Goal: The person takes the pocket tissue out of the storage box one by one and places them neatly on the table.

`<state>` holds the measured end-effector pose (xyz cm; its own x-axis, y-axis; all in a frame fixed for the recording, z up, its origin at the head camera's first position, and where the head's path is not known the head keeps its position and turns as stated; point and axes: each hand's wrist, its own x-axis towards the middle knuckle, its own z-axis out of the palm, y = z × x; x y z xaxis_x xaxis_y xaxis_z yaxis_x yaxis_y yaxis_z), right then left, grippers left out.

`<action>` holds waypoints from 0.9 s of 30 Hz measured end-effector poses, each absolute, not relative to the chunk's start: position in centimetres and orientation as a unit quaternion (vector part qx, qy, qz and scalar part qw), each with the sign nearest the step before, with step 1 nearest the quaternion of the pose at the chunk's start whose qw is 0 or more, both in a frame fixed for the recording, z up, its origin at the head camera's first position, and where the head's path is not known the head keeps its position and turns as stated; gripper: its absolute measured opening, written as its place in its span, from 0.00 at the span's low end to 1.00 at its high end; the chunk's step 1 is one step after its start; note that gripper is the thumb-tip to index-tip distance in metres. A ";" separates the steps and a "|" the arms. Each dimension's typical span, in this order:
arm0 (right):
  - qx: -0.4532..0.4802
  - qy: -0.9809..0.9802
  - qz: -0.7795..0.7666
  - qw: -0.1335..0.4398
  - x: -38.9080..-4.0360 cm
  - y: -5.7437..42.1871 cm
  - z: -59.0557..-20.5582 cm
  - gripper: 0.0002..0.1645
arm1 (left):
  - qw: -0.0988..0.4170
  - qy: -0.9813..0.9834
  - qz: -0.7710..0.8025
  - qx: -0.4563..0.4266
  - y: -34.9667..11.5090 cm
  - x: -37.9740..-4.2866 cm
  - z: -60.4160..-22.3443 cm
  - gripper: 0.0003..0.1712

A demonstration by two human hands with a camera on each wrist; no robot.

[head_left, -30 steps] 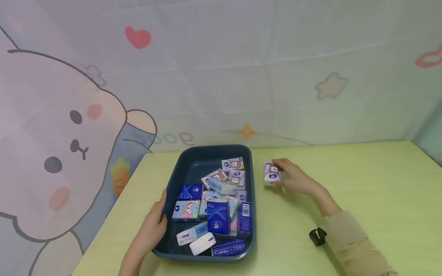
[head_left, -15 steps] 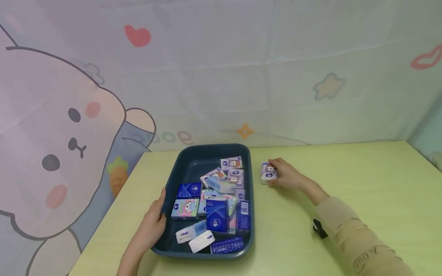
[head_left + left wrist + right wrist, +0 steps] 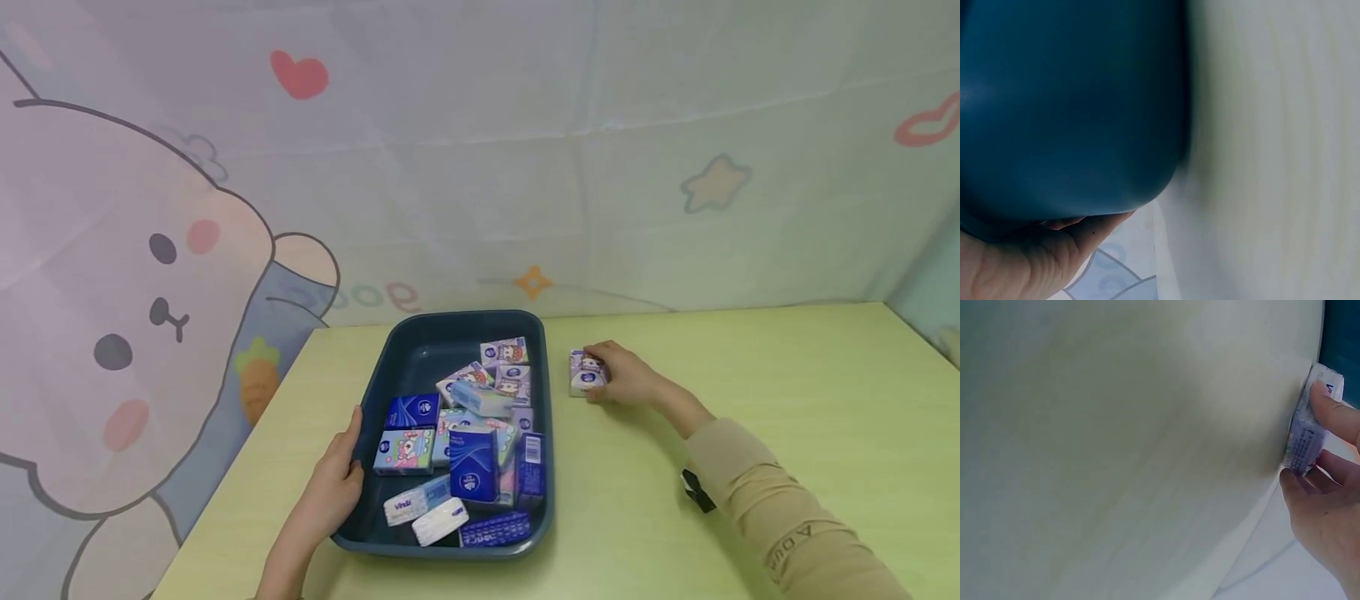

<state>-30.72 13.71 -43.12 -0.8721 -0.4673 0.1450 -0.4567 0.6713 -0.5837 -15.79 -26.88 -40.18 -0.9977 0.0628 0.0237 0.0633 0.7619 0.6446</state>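
Observation:
In the head view a dark blue plastic tub (image 3: 528, 546) holds several small tissue packs, such as a dark blue pack (image 3: 474, 465) and a light-blue cartoon pack (image 3: 403, 452). My left hand (image 3: 330, 487) grips the tub's left side. The left wrist view shows fingers (image 3: 1100, 230) against the tub's outer wall (image 3: 1072, 125). Right of the tub, my right hand (image 3: 630, 379) pinches a purple-and-white tissue pack (image 3: 585, 379) at the table surface. In the right wrist view the thumb is on one side of this tissue pack (image 3: 1305, 440), with fingertips at its lower end.
A small black object (image 3: 697, 492) lies beside the right sleeve (image 3: 787, 517). The pale yellow-green table (image 3: 810, 392) reaches back to a printed cloth backdrop (image 3: 480, 167) with a cartoon animal at the left.
The right hand and its tissue pack shift slightly left, toward the tub. The sleeve swings left, hiding more of the black object's surroundings. The left hand stays on the tub.

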 end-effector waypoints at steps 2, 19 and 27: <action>-0.251 0.913 -0.320 0.010 -30.6 13.7 -43.1 0.45 | -0.001 -0.938 -0.346 -0.033 -26.8 -15.8 -40.2 0.40; -0.245 0.919 -0.309 0.023 -30.3 13.9 -43.2 0.52 | 0.006 -0.937 -0.346 -0.036 -26.5 -15.9 -40.2 0.39; -0.256 0.931 -0.259 -0.040 -29.8 13.2 -42.0 0.51 | 0.007 -0.939 -0.342 -0.033 -26.6 -15.6 -40.1 0.39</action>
<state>-29.80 13.16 -42.01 -0.8658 -0.4553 0.2076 -0.4971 0.7351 -0.4610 -15.64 -26.64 -40.10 -0.9978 0.0567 0.0351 0.0660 0.7645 0.6412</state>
